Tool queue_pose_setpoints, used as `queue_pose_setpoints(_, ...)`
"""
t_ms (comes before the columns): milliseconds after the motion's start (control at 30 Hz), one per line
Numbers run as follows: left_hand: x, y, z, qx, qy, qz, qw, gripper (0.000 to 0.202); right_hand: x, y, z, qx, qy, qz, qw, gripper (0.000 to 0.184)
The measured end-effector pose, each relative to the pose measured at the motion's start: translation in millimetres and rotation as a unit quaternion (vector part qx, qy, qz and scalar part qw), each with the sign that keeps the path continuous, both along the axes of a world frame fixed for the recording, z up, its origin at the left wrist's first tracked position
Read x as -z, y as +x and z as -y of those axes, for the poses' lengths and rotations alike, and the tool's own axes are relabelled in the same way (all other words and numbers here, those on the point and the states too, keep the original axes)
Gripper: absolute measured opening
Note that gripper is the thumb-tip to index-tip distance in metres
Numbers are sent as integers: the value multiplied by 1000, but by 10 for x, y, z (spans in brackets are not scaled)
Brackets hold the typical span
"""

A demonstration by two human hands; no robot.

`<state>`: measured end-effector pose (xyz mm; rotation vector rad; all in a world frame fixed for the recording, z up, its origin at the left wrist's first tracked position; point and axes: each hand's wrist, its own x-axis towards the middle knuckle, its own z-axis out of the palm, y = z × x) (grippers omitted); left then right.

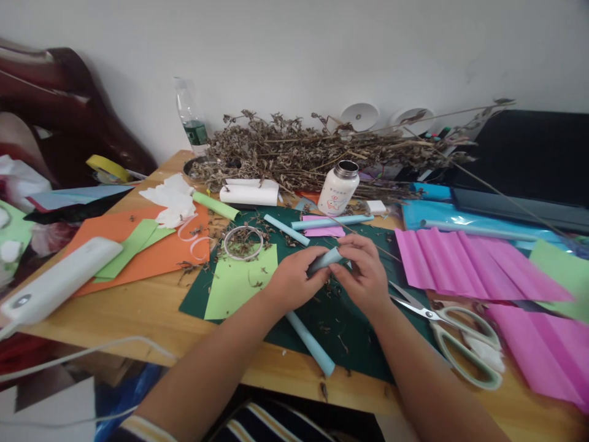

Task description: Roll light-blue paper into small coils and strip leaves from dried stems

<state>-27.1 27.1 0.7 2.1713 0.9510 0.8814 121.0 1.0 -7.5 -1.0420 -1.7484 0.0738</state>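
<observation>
Centrally, the left hand [294,279] and right hand [363,273] meet just above the dark green mat [331,313] on the bench [138,313]. Each grip is closed on one end of a pale blue paper tube [324,261]. Pinching it from both ends probably stops the rolled paper from uncurling. A longer blue tube [310,344] lies on the mat nearer the person, and two more lie farther off. Scissors [455,334] rest to the right, blades pointing towards the hands, within easy reach. A tape ring [243,242] lies to the left on a light green sheet. Dried twigs [313,150] are heaped along the far wall. The white bottle [338,189] carries a red drawing and small print, too small to read.
</observation>
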Motion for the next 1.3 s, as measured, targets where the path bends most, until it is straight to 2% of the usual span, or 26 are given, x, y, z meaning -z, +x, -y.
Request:
queue_pose_setpoints(133, -6, 0, -7, -2, -9, 2, 1000, 27, 12, -53, 15, 47, 16, 7, 999, 17)
queue_pose_setpoints(200, -4, 1, -7, -4, -13, -2, 1000, 28, 8, -57, 13, 47, 13, 9, 999, 16)
queue_pose_setpoints(333, -7, -3, -4, 2, -17, -13, 1000, 29, -13, -10, -13, -5, -15, 0, 1000, 16)
queue_pose_setpoints(467, -38, -7, 6, 41, -35, -17, 998, 26, -56, 61, -23, -53, -56, -18, 997, 15)
queue_pose_setpoints(600, -61, -2, 12, 53, -63, -6, 997, 26, -93, 88, -12, -69, -66, -16, 995, 15)
queue_pose_setpoints(967, -98, 0, 19, 36, -129, -2, 991, 26, -42, -4, 6, 51, 8, 30, 998, 12)
queue_pose_setpoints(1300, -88, 4, 11, 50, -176, 5, 983, 22, -62, 80, -9, 32, -28, 63, 997, 12)
